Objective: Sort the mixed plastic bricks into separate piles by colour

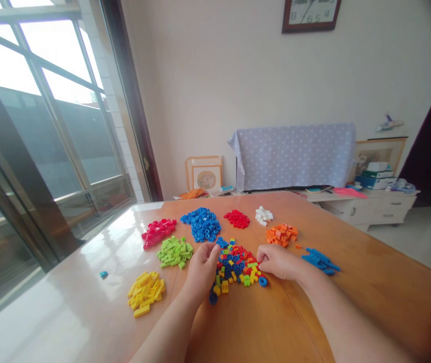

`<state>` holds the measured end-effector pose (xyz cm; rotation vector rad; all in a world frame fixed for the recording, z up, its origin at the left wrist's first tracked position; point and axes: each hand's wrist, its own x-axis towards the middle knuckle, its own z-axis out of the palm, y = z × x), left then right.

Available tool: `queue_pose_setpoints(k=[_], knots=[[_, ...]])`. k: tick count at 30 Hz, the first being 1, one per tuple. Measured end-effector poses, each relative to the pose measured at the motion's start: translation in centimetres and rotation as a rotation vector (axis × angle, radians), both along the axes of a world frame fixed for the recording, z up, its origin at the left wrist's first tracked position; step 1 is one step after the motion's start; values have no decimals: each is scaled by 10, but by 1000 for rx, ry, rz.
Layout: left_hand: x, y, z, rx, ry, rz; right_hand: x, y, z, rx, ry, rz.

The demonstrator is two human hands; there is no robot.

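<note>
A mixed pile of building bricks [236,264] in blue, red, yellow and green lies on the wooden table between my hands. My left hand [203,267] is at the pile's left edge, thumb and fingers drawn together; what they hold, if anything, is hidden. At the right edge, my right hand [279,261] has its fingers curled closed by the red and yellow bricks, and I cannot make out what is in them. A blue ring-shaped piece [263,281] lies just below the right hand. Close under the left hand sits a dark blue round piece [213,297].
Sorted heaps surround the pile: yellow [146,292], lime green [175,252], crimson [158,232], blue [202,224], red [237,219], white [264,216], orange [281,234] and long blue pieces [320,261]. A small teal piece [104,275] lies far left on the table [246,333].
</note>
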<state>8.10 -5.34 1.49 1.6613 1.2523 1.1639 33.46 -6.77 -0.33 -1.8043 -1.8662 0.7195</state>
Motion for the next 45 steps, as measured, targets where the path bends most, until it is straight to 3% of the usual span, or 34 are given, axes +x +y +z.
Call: queue_pose_setpoints(k=[9, 17, 22, 29, 34, 45], knots=[[0, 6, -18, 93, 107, -82, -10, -2, 4, 34, -42, 4], [3, 2, -23, 171, 150, -151, -18, -1, 7, 72, 145, 15], [5, -4, -22, 189, 193, -219, -30, -3, 7, 55, 345, 32], [11, -13, -15, 229, 111, -319, -49, -11, 17, -134, 767, 135], [12, -16, -8, 229, 115, -298, -57, -11, 17, -205, 966, 173], [13, -15, -8, 263, 142, -275, -64, -9, 12, -187, 1013, 143]])
